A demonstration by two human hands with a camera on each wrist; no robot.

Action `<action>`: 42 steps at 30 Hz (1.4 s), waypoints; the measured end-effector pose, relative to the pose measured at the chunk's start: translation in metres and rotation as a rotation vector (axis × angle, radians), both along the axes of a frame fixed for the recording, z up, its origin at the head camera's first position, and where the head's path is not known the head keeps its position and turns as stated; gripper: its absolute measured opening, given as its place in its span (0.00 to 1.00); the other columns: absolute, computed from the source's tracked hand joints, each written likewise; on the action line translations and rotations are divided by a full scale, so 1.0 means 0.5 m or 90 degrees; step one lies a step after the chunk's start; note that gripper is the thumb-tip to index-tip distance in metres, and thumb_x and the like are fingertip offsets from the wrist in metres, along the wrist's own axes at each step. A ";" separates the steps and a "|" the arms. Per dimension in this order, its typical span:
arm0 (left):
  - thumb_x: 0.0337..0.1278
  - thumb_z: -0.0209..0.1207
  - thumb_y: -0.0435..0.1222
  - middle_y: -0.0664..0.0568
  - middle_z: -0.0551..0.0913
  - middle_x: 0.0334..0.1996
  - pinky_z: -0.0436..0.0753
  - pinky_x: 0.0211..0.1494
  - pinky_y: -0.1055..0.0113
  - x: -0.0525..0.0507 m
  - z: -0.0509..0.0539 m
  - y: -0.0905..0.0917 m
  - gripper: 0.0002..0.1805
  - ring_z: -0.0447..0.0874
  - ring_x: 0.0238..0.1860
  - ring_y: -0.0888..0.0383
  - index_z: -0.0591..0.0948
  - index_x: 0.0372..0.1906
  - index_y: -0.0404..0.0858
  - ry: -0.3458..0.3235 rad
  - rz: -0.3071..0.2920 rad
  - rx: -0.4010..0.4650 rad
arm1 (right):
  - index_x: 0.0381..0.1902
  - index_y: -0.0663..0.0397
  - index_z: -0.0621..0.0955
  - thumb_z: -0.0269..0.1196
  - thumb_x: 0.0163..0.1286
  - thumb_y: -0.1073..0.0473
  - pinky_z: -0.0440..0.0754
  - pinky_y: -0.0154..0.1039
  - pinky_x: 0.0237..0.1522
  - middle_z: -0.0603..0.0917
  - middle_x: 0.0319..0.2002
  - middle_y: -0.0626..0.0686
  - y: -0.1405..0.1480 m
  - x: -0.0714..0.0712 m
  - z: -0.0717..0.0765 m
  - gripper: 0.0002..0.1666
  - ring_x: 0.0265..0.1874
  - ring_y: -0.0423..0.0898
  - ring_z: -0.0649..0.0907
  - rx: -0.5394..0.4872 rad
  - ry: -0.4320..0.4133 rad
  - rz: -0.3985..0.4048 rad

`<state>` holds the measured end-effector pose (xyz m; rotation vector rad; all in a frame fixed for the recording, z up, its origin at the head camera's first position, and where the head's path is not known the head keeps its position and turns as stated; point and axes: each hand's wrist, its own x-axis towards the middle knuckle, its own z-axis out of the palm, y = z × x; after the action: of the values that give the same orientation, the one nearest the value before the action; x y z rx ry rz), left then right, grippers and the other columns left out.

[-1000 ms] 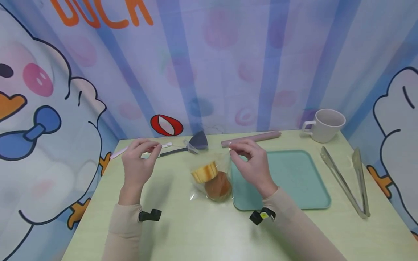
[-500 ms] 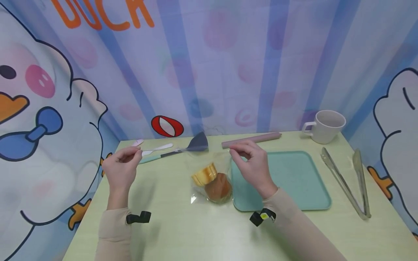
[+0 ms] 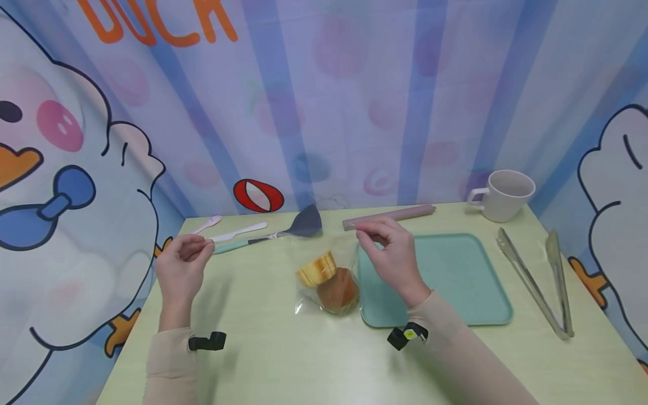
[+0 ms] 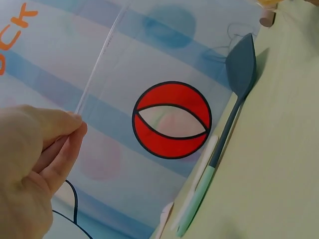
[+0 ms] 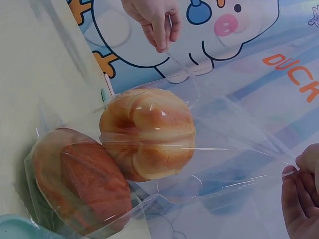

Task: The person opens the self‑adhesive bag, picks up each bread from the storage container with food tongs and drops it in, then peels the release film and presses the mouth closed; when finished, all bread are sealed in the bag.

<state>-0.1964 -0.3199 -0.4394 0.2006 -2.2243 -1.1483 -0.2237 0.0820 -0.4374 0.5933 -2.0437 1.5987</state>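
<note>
A clear plastic bag (image 5: 229, 149) holds a golden bread roll (image 5: 149, 132) and a browner bun (image 5: 82, 181). My right hand (image 3: 390, 256) pinches the bag's upper edge between thumb and forefinger, which the right wrist view shows closely. Off to the left, my left hand (image 3: 179, 273) pinches the end of a thin clear strip (image 4: 95, 69). In the right wrist view that strip runs from the left fingertips towards the bag's mouth; whether it is still joined to the bag I cannot tell. The bag's bottom hangs in front of the table, left of the tray.
A green tray (image 3: 455, 281) lies at the right, with metal tongs (image 3: 531, 287) beyond it. Along the back are a mug (image 3: 501, 194), a mauve rolling-pin-like stick (image 3: 405, 212), a grey spatula (image 3: 305, 222), a white utensil (image 3: 243, 230) and a small pink utensil (image 3: 208, 223).
My left hand has moved left, away from the bag, drawing the clear strip with it. My right hand and the bag stay nearly where they were.
</note>
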 end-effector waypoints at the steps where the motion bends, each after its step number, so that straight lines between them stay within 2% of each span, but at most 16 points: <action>1: 0.64 0.71 0.33 0.41 0.91 0.43 0.81 0.45 0.85 0.001 -0.002 -0.003 0.11 0.83 0.37 0.81 0.85 0.47 0.32 -0.009 0.006 -0.004 | 0.46 0.54 0.92 0.69 0.72 0.66 0.88 0.32 0.47 0.89 0.45 0.51 0.000 0.000 0.000 0.09 0.42 0.46 0.89 0.000 0.001 0.002; 5: 0.64 0.71 0.31 0.42 0.91 0.43 0.79 0.44 0.88 0.003 -0.007 -0.016 0.10 0.84 0.38 0.78 0.85 0.47 0.32 -0.037 0.030 -0.050 | 0.47 0.53 0.92 0.68 0.73 0.66 0.87 0.31 0.47 0.88 0.45 0.51 -0.002 0.000 0.001 0.09 0.42 0.46 0.89 -0.002 0.003 0.009; 8: 0.63 0.69 0.27 0.42 0.91 0.42 0.75 0.42 0.90 0.006 -0.009 -0.027 0.09 0.88 0.39 0.64 0.84 0.46 0.32 -0.046 0.056 -0.110 | 0.47 0.53 0.92 0.68 0.73 0.67 0.88 0.32 0.47 0.89 0.45 0.51 -0.003 0.000 0.002 0.10 0.42 0.46 0.89 -0.005 0.007 0.011; 9: 0.63 0.68 0.26 0.41 0.91 0.41 0.76 0.42 0.87 0.007 -0.009 -0.031 0.08 0.90 0.39 0.58 0.84 0.45 0.32 -0.049 0.064 -0.133 | 0.47 0.52 0.92 0.68 0.73 0.67 0.88 0.32 0.47 0.89 0.45 0.51 -0.003 0.000 0.002 0.10 0.43 0.46 0.89 -0.007 0.007 0.010; 12: 0.63 0.62 0.22 0.35 0.89 0.41 0.83 0.53 0.67 0.013 -0.002 -0.046 0.07 0.90 0.41 0.41 0.83 0.45 0.29 -0.095 0.062 -0.190 | 0.46 0.53 0.92 0.68 0.73 0.68 0.88 0.33 0.47 0.89 0.45 0.52 -0.001 0.001 0.001 0.10 0.42 0.46 0.89 -0.009 0.005 0.005; 15: 0.61 0.59 0.22 0.30 0.88 0.43 0.76 0.62 0.39 0.017 0.005 -0.058 0.09 0.86 0.46 0.33 0.84 0.45 0.27 -0.158 0.036 -0.248 | 0.46 0.54 0.92 0.68 0.72 0.68 0.88 0.31 0.47 0.89 0.45 0.53 0.002 0.002 -0.001 0.10 0.40 0.47 0.89 -0.006 0.002 -0.002; 17: 0.61 0.59 0.24 0.30 0.88 0.46 0.76 0.60 0.35 0.017 0.005 -0.062 0.11 0.84 0.50 0.32 0.85 0.47 0.27 -0.185 0.013 -0.280 | 0.46 0.53 0.91 0.69 0.72 0.68 0.87 0.29 0.46 0.88 0.45 0.53 0.002 0.003 -0.003 0.10 0.40 0.47 0.89 -0.002 0.004 -0.001; 20: 0.63 0.61 0.28 0.31 0.88 0.48 0.78 0.58 0.35 0.015 0.004 -0.058 0.12 0.84 0.52 0.31 0.86 0.49 0.29 -0.172 -0.016 -0.298 | 0.47 0.54 0.91 0.69 0.72 0.69 0.86 0.28 0.46 0.89 0.45 0.55 0.001 0.002 -0.004 0.10 0.41 0.49 0.89 -0.001 0.012 0.000; 28: 0.66 0.64 0.29 0.37 0.90 0.45 0.81 0.54 0.41 -0.006 0.011 -0.022 0.08 0.86 0.48 0.38 0.88 0.46 0.32 -0.042 -0.075 -0.264 | 0.49 0.52 0.91 0.67 0.73 0.68 0.87 0.29 0.48 0.89 0.45 0.53 0.000 0.001 -0.003 0.12 0.42 0.48 0.89 -0.006 0.009 0.028; 33: 0.60 0.69 0.27 0.39 0.90 0.39 0.84 0.45 0.45 -0.022 0.018 -0.002 0.08 0.87 0.40 0.40 0.88 0.44 0.32 0.020 -0.093 -0.294 | 0.48 0.54 0.91 0.67 0.73 0.68 0.87 0.31 0.49 0.88 0.45 0.52 -0.001 -0.002 -0.002 0.10 0.43 0.47 0.89 -0.003 0.010 0.036; 37: 0.57 0.69 0.21 0.39 0.90 0.35 0.87 0.42 0.46 -0.028 0.019 0.004 0.08 0.88 0.35 0.42 0.88 0.41 0.31 0.025 -0.118 -0.329 | 0.47 0.55 0.91 0.67 0.73 0.69 0.87 0.31 0.49 0.88 0.45 0.52 -0.002 -0.003 -0.001 0.10 0.43 0.48 0.89 0.001 0.013 0.039; 42: 0.55 0.57 0.12 0.36 0.90 0.40 0.89 0.47 0.42 -0.023 0.018 0.008 0.18 0.90 0.42 0.39 0.88 0.45 0.28 -0.021 -0.152 -0.312 | 0.47 0.55 0.91 0.68 0.72 0.70 0.87 0.30 0.48 0.88 0.45 0.53 -0.003 -0.002 0.003 0.10 0.43 0.48 0.89 0.011 0.018 0.035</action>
<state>-0.2080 -0.3160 -0.4303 -0.2563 -2.5295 -0.6808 -0.2246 0.0803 -0.4360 0.6787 -2.0389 1.5963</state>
